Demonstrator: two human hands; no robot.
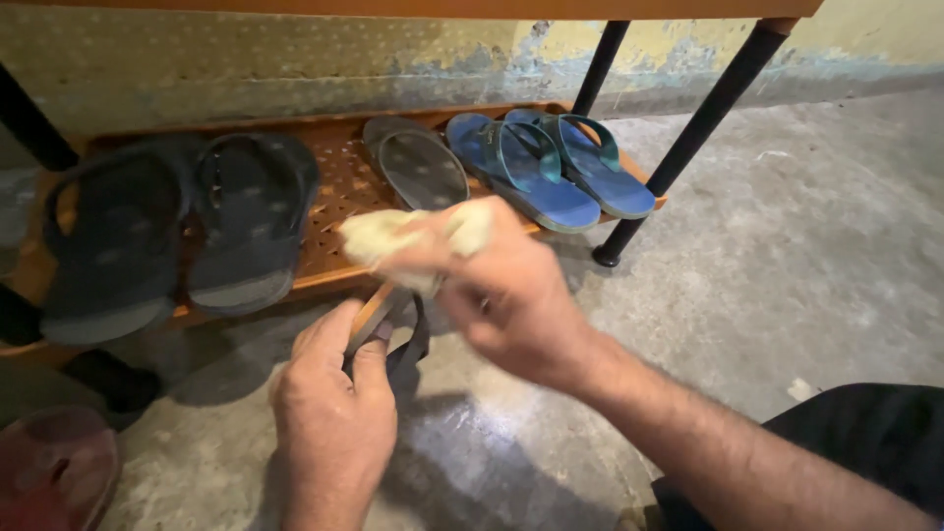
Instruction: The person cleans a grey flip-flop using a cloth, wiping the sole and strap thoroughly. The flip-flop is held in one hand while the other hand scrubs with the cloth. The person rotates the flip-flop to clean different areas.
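Observation:
My left hand (329,408) grips a dark flip-flop with a tan edge (379,320), held on its side just in front of the shoe rack. My right hand (506,295) is closed on a crumpled pale yellow cloth (403,236) and presses it against the upper end of that flip-flop. The right hand and cloth are motion-blurred. Much of the held flip-flop is hidden behind both hands.
An orange perforated rack shelf (339,177) holds a pair of black sandals (177,226), one grey flip-flop (418,162) and a blue pair (551,167). Black rack legs (688,138) stand on the concrete floor. A reddish shoe (54,467) lies at the lower left.

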